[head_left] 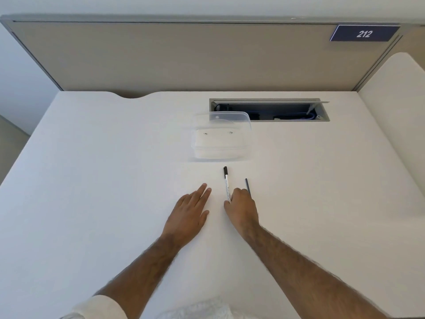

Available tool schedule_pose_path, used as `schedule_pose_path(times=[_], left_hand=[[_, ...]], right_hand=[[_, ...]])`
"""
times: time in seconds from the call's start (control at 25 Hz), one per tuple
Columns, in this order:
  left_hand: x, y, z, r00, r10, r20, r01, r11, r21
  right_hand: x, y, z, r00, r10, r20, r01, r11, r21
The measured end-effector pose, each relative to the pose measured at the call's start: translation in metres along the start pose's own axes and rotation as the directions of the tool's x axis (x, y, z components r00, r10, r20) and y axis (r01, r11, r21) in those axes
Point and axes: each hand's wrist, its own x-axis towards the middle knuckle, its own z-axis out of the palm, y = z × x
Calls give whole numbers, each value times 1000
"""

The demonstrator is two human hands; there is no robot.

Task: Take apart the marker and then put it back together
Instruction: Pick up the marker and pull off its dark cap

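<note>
The marker lies on the desk with its long axis running from near edge to far edge, black cap farthest, its near end touching the curled right hand, while the left hand rests flat and released beside it.

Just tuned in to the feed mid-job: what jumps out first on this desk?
Two bare forearms reach in over the white desk: the left hand lies flat, while the right hand curls over the near ends of the white marker with its black cap and a thin dark rod beside it. Just beyond sits a clear plastic container, in front of an open cable hatch.
</note>
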Motion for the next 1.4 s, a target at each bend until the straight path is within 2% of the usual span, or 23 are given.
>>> schedule_pose_path(times=[0.28, 0.4, 0.52, 0.6, 0.68, 0.76, 0.84, 0.92, 1.16, 1.32, 1.4], left_hand=[[34, 16, -18, 995, 86, -42, -83, 995, 63], [34, 22, -23, 985, 154, -82, -143, 982, 127], [31, 23, -24, 961, 258, -95, -234, 950, 208], [32, 21, -29, 948, 295, -117, -267, 941, 209], [33, 18, -35, 945, 294, -142, -268, 947, 177], [36, 15, -42, 952, 266, -151, -246, 959, 137], [36, 16, -50, 964, 208, -164, -199, 977, 74], [33, 22, -60, 972, 150, -180, -149, 989, 21], [28, 36, -77, 997, 41, -72, -46, 997, -61], [28, 43, -80, 999, 13, 33, -7, 983, -182], [30, 45, -82, 998, -22, 57, 31, 984, -176]], right_hand=[[-1, 2, -7, 1000, -13, -10, 14, 999, 35], [-4, 3, -15, 987, -142, -73, 137, 988, -66], [-8, 4, -28, 931, -341, -129, 327, 938, -112], [-10, 5, -36, 890, -441, -119, 435, 897, -77], [-11, 5, -42, 873, -479, -95, 483, 875, 28], [-10, 5, -47, 891, -447, -76, 453, 869, 200], [-9, 6, -54, 940, -341, -26, 316, 836, 449], [-9, 9, -59, 962, -272, 27, 201, 772, 603], [-5, 14, -67, 965, -258, 49, 146, 683, 715], [-3, 18, -66, 933, -358, 47, 263, 763, 590], [-3, 21, -64, 921, -386, 47, 301, 784, 543]])
